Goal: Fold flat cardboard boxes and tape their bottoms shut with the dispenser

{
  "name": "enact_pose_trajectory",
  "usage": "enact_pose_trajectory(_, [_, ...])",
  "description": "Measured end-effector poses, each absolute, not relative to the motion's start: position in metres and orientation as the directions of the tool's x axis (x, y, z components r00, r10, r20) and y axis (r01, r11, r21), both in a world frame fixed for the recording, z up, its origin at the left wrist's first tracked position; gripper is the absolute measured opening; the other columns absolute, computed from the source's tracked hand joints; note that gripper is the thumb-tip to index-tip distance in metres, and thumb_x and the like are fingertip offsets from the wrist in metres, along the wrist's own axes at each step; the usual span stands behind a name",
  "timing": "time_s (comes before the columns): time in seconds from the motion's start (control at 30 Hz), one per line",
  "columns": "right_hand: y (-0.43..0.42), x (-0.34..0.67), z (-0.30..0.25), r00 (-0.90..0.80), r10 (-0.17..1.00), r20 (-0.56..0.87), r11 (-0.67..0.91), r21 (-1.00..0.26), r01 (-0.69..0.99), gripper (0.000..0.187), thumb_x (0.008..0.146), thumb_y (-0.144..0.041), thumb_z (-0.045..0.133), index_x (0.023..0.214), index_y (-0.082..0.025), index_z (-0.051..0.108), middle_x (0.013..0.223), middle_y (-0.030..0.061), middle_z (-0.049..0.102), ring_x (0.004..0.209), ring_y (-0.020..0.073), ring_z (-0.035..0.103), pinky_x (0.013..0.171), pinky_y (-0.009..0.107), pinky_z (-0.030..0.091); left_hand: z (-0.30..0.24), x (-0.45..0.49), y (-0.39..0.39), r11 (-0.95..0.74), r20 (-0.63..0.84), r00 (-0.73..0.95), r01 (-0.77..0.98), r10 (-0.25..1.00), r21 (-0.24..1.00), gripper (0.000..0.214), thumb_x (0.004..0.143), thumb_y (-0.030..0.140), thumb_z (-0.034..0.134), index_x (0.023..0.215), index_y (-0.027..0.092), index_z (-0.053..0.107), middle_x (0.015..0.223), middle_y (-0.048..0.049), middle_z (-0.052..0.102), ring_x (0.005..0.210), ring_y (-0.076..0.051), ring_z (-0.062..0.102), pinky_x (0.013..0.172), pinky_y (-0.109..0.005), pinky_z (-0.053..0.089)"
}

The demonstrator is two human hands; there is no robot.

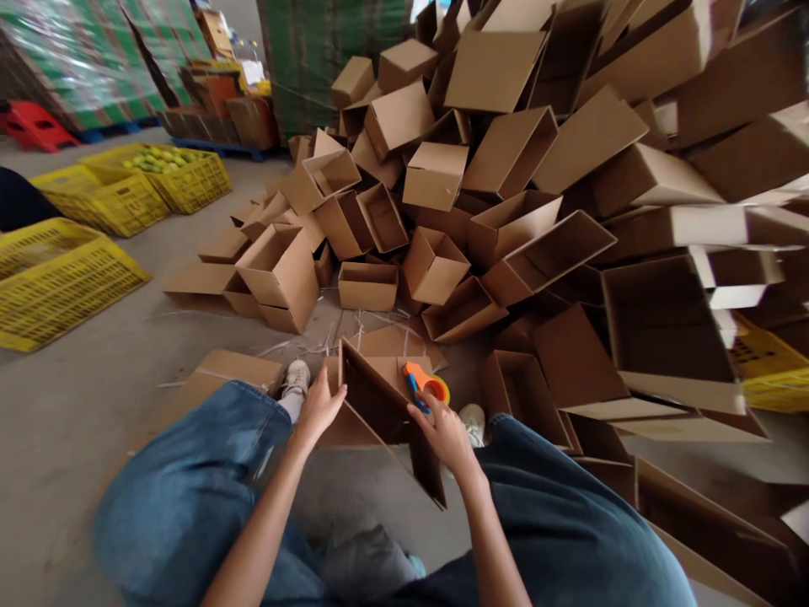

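Between my knees is a partly folded cardboard box (372, 392), tilted, its dark inner side facing me. My left hand (321, 406) holds its left side, thumb near the upper edge and fingers along the outside. On the right, my right hand (446, 434) grips the box's other edge with the fingers pointing up and left. Just beyond those fingers, an orange and blue tape dispenser (417, 379) with a yellow roll lies on a flat piece of cardboard (385, 341). Whether the right fingertips touch the dispenser is unclear.
A tall heap of open cardboard boxes (436, 173) rises ahead and to the right. Yellow crates (69, 282) stand at left, one with green fruit (158, 158). A red stool (41, 126) is farther back. Plastic strap scraps (316, 341) litter the floor.
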State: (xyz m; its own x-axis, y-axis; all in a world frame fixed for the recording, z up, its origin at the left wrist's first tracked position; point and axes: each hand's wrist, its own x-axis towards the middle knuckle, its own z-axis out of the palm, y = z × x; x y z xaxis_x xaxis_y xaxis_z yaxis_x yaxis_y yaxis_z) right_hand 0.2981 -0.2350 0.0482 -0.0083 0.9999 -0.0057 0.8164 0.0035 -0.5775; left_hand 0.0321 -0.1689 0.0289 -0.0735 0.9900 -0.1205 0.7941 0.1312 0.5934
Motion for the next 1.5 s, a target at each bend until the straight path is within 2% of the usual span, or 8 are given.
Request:
enact_pose_trajectory(0.17, [-0.300,0.327,0.025,0.124,0.974,-0.190,-0.227,-0.792,0.567,0.055,0.079,-0.058,0.066,0.122,-0.024,0.066,0.118,0.0106,0.072,0.109,0.0302,0.066,0.094,0.040,0.051,0.029,0.034,-0.160,0.095,-0.069,-0.067,0.797,0.995,0.597,0.068,0.083,0.024,0.060,0.145,0.009,0.038,0.146,-0.0213,0.052,0.133,-0.031,0.052,0.111,-0.042,0.041])
enact_pose_trajectory(0.37, [-0.341,0.320,0.012,0.144,0.909,-0.392,-0.416,-0.875,0.249,0.053,0.074,-0.065,0.067,0.100,-0.020,0.075,0.104,0.0116,0.075,0.095,0.0315,0.071,0.076,0.035,0.056,0.031,0.029,-0.148,0.031,-0.028,-0.017,0.747,0.999,0.664,0.067,0.079,0.016,0.057,0.145,0.015,0.044,0.141,-0.0124,0.059,0.132,-0.027,0.053,0.113,-0.039,0.041])
enact_pose_trajectory(0.53, [-0.323,0.300,0.029,0.313,0.923,-0.223,-0.347,-0.834,0.429,0.071,0.081,-0.080,0.042,0.059,-0.017,0.065,0.057,0.0048,0.060,0.059,0.0207,0.057,0.053,0.027,0.041,0.042,0.001,-0.162,-0.022,-0.056,0.093,0.674,0.994,0.738,0.068,0.078,0.017,0.051,0.146,0.014,0.047,0.143,-0.0094,0.059,0.128,-0.026,0.058,0.111,-0.036,0.044])
enact_pose_trajectory(0.67, [-0.303,0.291,0.041,0.440,0.892,-0.105,-0.347,-0.783,0.516,0.079,0.082,-0.084,0.031,0.051,-0.017,0.058,0.047,0.0015,0.044,0.048,0.0137,0.039,0.047,0.027,0.028,0.055,-0.027,-0.183,-0.063,-0.074,0.183,0.645,0.980,0.761,0.067,0.077,0.019,0.051,0.144,0.012,0.051,0.146,-0.0084,0.054,0.134,-0.026,0.052,0.115,-0.036,0.038])
enact_pose_trajectory(0.83, [-0.283,0.291,0.037,0.512,0.853,-0.100,-0.365,-0.816,0.448,0.086,0.078,-0.087,0.034,0.069,-0.011,0.074,0.054,0.0074,0.060,0.054,0.0178,0.050,0.051,0.027,0.036,0.042,-0.040,-0.204,-0.043,-0.089,0.183,0.614,0.979,0.788,0.065,0.077,0.020,0.055,0.142,0.016,0.054,0.147,-0.0060,0.054,0.133,-0.025,0.053,0.113,-0.037,0.041])
enact_pose_trajectory(1.07, [-0.277,0.297,0.017,0.441,0.859,-0.261,-0.386,-0.896,0.220,0.077,0.071,-0.080,0.058,0.095,-0.010,0.080,0.093,0.0112,0.077,0.097,0.0375,0.066,0.080,0.036,0.051,0.024,-0.046,-0.216,-0.029,-0.099,0.166,0.632,0.981,0.774,0.064,0.076,0.015,0.056,0.139,0.017,0.057,0.141,-0.0043,0.058,0.131,-0.025,0.055,0.113,-0.038,0.041])
enact_pose_trajectory(1.3, [-0.274,0.324,-0.004,0.229,0.865,-0.447,-0.439,-0.894,-0.089,0.074,0.060,-0.081,0.068,0.093,-0.016,0.080,0.095,0.0109,0.077,0.106,0.0362,0.067,0.095,0.044,0.051,0.024,-0.050,-0.215,0.065,-0.190,0.164,0.567,0.968,0.821,0.065,0.077,0.026,0.065,0.141,0.017,0.055,0.143,-0.0048,0.056,0.134,-0.029,0.052,0.113,-0.042,0.041])
enact_pose_trajectory(1.5, [-0.275,0.335,-0.021,0.196,0.798,-0.569,-0.543,-0.821,-0.175,0.077,0.057,-0.075,0.076,0.115,-0.025,0.074,0.114,0.0066,0.074,0.118,0.0361,0.062,0.100,0.048,0.048,0.016,-0.052,-0.212,0.092,-0.211,0.172,0.524,0.962,0.847,0.066,0.076,0.028,0.067,0.140,0.019,0.056,0.146,-0.0058,0.054,0.136,-0.029,0.050,0.111,-0.041,0.044])
